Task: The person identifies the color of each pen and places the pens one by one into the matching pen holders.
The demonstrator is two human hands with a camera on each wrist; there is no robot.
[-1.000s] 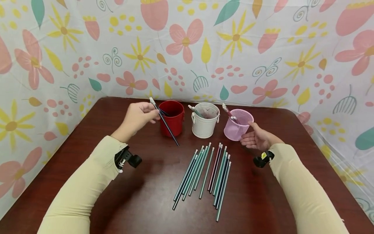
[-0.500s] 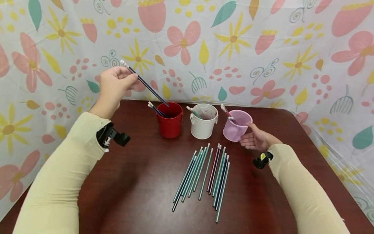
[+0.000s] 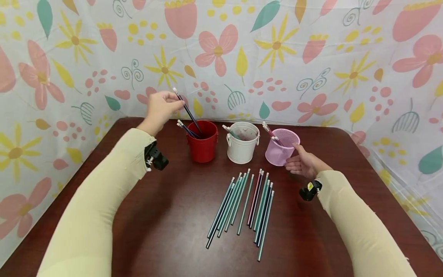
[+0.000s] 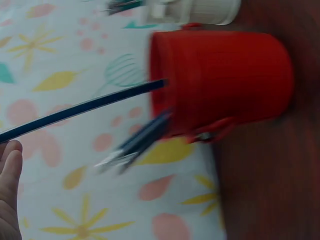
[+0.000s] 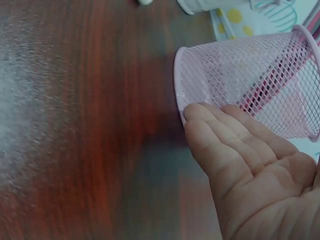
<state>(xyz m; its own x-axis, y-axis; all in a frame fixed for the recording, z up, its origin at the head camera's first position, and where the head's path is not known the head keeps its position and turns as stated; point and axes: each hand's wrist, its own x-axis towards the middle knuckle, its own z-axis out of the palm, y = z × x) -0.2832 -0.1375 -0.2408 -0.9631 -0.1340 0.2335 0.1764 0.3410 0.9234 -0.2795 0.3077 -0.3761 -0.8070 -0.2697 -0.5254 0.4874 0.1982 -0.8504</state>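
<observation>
My left hand (image 3: 162, 109) pinches a dark blue pencil (image 3: 188, 111), eraser end up, above the red bucket (image 3: 202, 148). The pencil's lower end dips inside the bucket's mouth, as the left wrist view also shows. A few dark blue pencils (image 4: 142, 137) lean out over that bucket's rim. My right hand (image 3: 306, 163) is at the pink mesh cup (image 3: 278, 154), thumb at the rim. In the right wrist view its straight fingers (image 5: 225, 127) lie against the mesh near the base. Reddish pencils (image 3: 268, 129) lean in this cup.
Between the two stands a white bucket (image 3: 241, 150) with green pencils (image 3: 232, 132) in it. Two loose groups of pencils (image 3: 226, 207), green, blue and dark red, lie on the brown table (image 3: 166, 238). A flowered cloth (image 3: 221, 50) hangs behind.
My left hand rose with the pencil from in front of the red bucket, then came down and right, bringing its lower end into the bucket's mouth. The right hand stayed at the pink cup.
</observation>
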